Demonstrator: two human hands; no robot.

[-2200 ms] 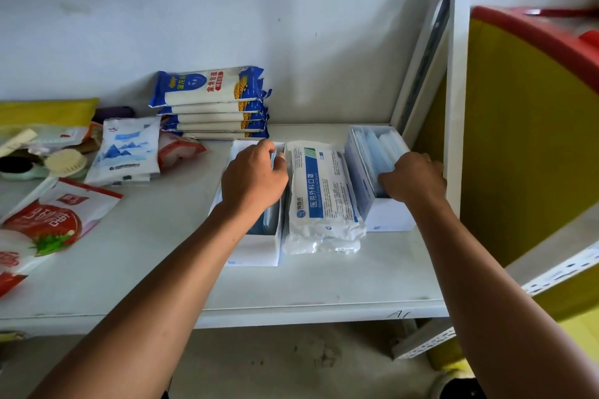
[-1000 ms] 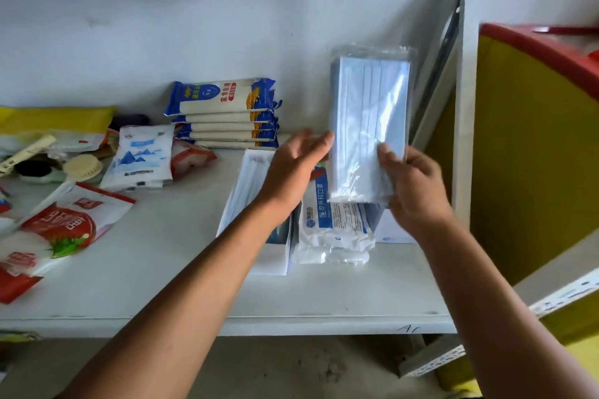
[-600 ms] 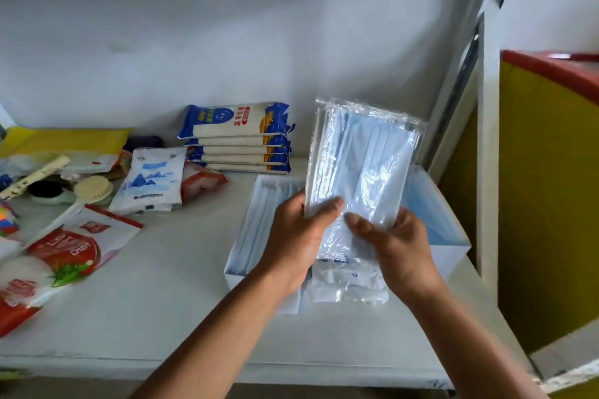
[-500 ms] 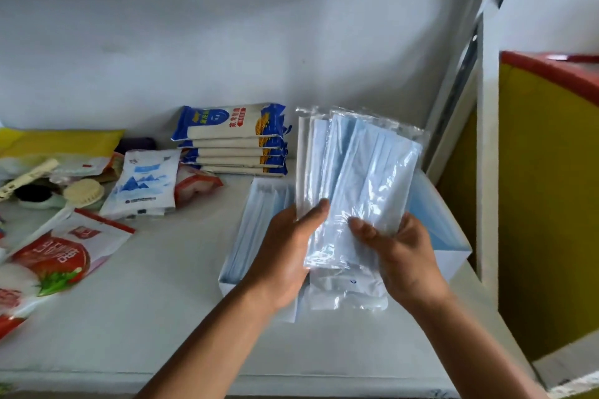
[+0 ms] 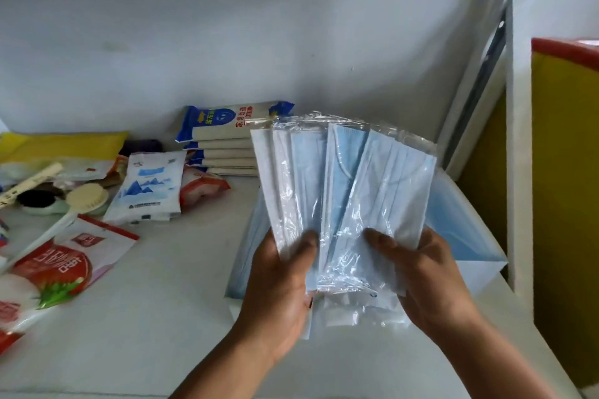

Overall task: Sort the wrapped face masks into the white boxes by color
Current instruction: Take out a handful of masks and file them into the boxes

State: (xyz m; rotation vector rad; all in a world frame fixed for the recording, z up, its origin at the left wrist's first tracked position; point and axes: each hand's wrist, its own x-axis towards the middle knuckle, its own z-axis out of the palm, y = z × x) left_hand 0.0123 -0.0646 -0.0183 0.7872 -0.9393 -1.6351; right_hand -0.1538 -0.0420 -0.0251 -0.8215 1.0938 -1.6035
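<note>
On white shelf (image 5: 146, 317), near right edge: found wrapped masks (image 5: 343, 191) fanned upright over two boxes (image 5: 479, 272). Held at bottom edge, pinched by left hand (image 5: 278, 288) and right hand (image 5: 431, 288), thumbs in front.

Yellow and red Chinese characters run along the top blue-and-white pack (image 5: 227, 121), upper centre. Big white characters mark the red pouch (image 5: 53, 269), lower left. Dark small print lines the mountain-picture pouch (image 5: 147, 188). All are too blurred to read.
</note>
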